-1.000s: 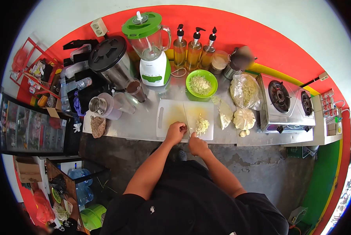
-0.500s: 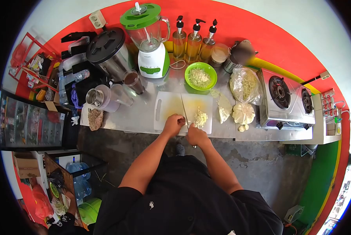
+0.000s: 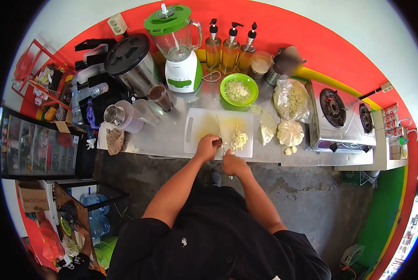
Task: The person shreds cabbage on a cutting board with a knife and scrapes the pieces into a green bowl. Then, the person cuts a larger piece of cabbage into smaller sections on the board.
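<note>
My right hand (image 3: 235, 164) is closed round the handle of a knife (image 3: 221, 133). The thin blade points away from me across a white cutting board (image 3: 201, 122). Just left of the blade, my left hand (image 3: 209, 148) rests on the board with its fingers curled together; whatever is under the fingertips is hidden. A small heap of pale, finely cut cabbage (image 3: 238, 139) lies on the board to the right of the blade. Beyond the board stands a green bowl (image 3: 239, 107) with more shredded cabbage (image 3: 237, 91) in it.
Right of the board are loose cabbage leaves (image 3: 266, 127), a cut cabbage (image 3: 290, 133), a plastic bag of shreds (image 3: 293, 100) and a gas stove (image 3: 342, 119). A blender (image 3: 182, 74), pump bottles (image 3: 231, 53) and a plastic jug (image 3: 130, 119) stand behind and left. Another person's arm (image 3: 85, 240) shows lower left.
Both hands stay almost in place, with the blade still beside my left fingers. The whole view has shifted slightly.
</note>
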The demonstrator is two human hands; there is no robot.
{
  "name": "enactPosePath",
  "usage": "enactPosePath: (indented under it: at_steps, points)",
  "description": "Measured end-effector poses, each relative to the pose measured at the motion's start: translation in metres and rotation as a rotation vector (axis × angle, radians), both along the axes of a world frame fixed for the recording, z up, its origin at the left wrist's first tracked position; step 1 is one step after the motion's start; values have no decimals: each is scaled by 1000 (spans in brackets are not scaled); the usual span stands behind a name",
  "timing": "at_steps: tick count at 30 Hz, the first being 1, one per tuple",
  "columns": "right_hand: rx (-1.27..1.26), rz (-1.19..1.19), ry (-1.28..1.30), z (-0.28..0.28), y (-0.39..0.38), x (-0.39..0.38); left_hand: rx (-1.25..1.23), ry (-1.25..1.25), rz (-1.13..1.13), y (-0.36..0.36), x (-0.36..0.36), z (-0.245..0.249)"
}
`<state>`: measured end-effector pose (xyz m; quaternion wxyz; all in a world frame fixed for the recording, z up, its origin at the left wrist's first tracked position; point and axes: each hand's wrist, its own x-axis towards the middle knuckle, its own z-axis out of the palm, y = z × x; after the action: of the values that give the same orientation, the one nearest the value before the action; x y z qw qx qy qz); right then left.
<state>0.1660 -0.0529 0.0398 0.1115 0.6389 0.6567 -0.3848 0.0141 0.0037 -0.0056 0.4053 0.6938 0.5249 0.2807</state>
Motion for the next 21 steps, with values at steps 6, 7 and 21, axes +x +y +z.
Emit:
enactPosePath:
  at_steps: [6, 7, 21]
  points:
    - [-16, -34, -8, 10, 5, 0, 28, 10, 25, -3, -2, 1]
    - [-24, -28, -4, 12, 7, 0, 9, 4, 32, -3, -2, 4]
    - [59, -88, -23, 16, -7, -14, 245, 124, 50, -23, 4, 20]
